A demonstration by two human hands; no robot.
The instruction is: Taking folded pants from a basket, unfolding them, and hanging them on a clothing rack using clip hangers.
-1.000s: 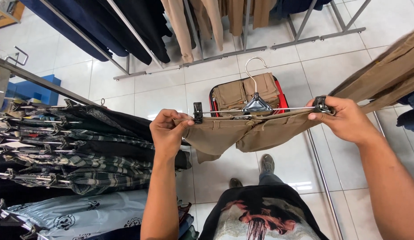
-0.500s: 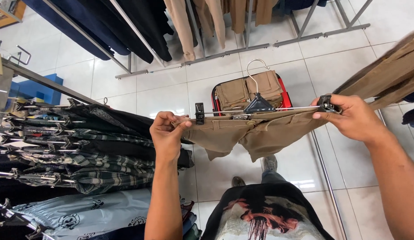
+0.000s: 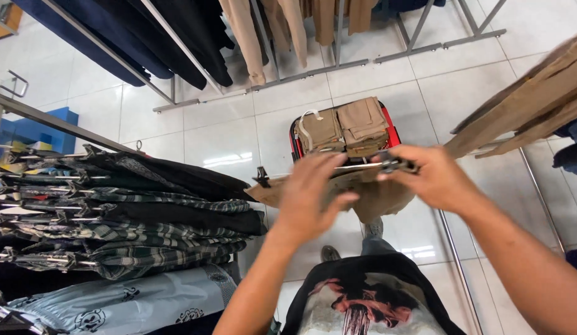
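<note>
From the head camera I look down on my two hands, which are close together above a red basket [image 3: 294, 138] on the white tiled floor [image 3: 226, 139]. My right hand [image 3: 432, 178] grips the right end of a metal clip hanger [image 3: 338, 169]; the fingers are closed around the black clip there. My left hand [image 3: 313, 197] is in front of the middle of the hanger, fingers spread and a little bent. It is blurred, so I cannot tell if it really touches the hanger or the cloth. The other black clip sticks out to the left, free of both hands.

A pair of khaki trousers [image 3: 378, 200] hangs from the hanger, below and between my hands, just over the basket. Inside the basket lie folded khaki trousers [image 3: 361, 127], two piles side by side, with a white hanger hook on the left one.

At my left there is a rack of plaid and dark shirts [image 3: 146, 211] on hangers, tightly packed. Further away, dark garments [image 3: 170, 43] and beige trousers [image 3: 263, 31] hang on a rail. At the right edge brown trousers [image 3: 524, 108] hang slanted.
</note>
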